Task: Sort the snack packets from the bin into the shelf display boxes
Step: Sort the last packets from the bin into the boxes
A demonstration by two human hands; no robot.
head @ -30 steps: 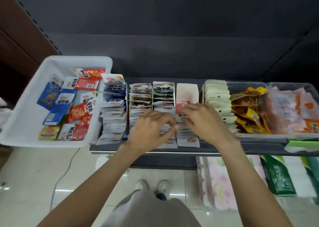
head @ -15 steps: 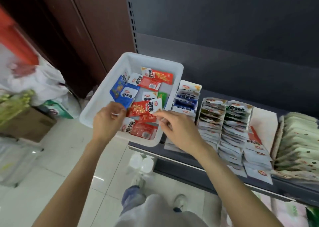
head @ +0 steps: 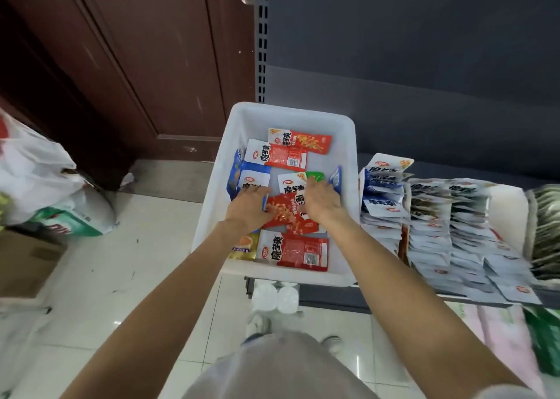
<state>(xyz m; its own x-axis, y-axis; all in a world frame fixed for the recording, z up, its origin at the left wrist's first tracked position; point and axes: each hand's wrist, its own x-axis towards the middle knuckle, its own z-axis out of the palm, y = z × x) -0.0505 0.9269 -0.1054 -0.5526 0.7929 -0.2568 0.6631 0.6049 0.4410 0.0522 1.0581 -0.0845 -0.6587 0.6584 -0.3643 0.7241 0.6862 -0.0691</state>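
Both hands are down inside the white plastic bin (head: 348, 144), among the loose snack packets. The left hand (head: 247, 210) lies palm down with its fingers reaching over a blue-and-white packet (head: 253, 177) at the bin's left side; whether the fingers grip that packet or only rest on it cannot be told. The right hand (head: 321, 201) lies palm down too, fingers fairly straight, pressing on a white-topped red packet (head: 292, 186) and reaching toward a green packet (head: 315, 175) just beyond the fingertips. Between the two hands lies a crumpled red packet (head: 285, 213), touching both.

Nearer the person, under the wrists, a large red-and-white packet (head: 294, 251) lies flat against the bin's near wall, with a yellow packet (head: 244, 245) just left of it. Two more red-and-white packets (head: 278, 156) lie toward the far wall, overlapping. A blue packet (head: 336, 180) stands on edge against the right wall, just beside the right hand.

The bin rests on the left end of the dark shelf (head: 330, 295). Right of it, touching its wall, stand the display boxes: a row of blue-and-white packets (head: 381, 192), then rows of dark-printed white packets (head: 448, 213), all upright and overlapping, somewhat blurred. Plastic bags (head: 36, 183) lie on the tiled floor at far left.
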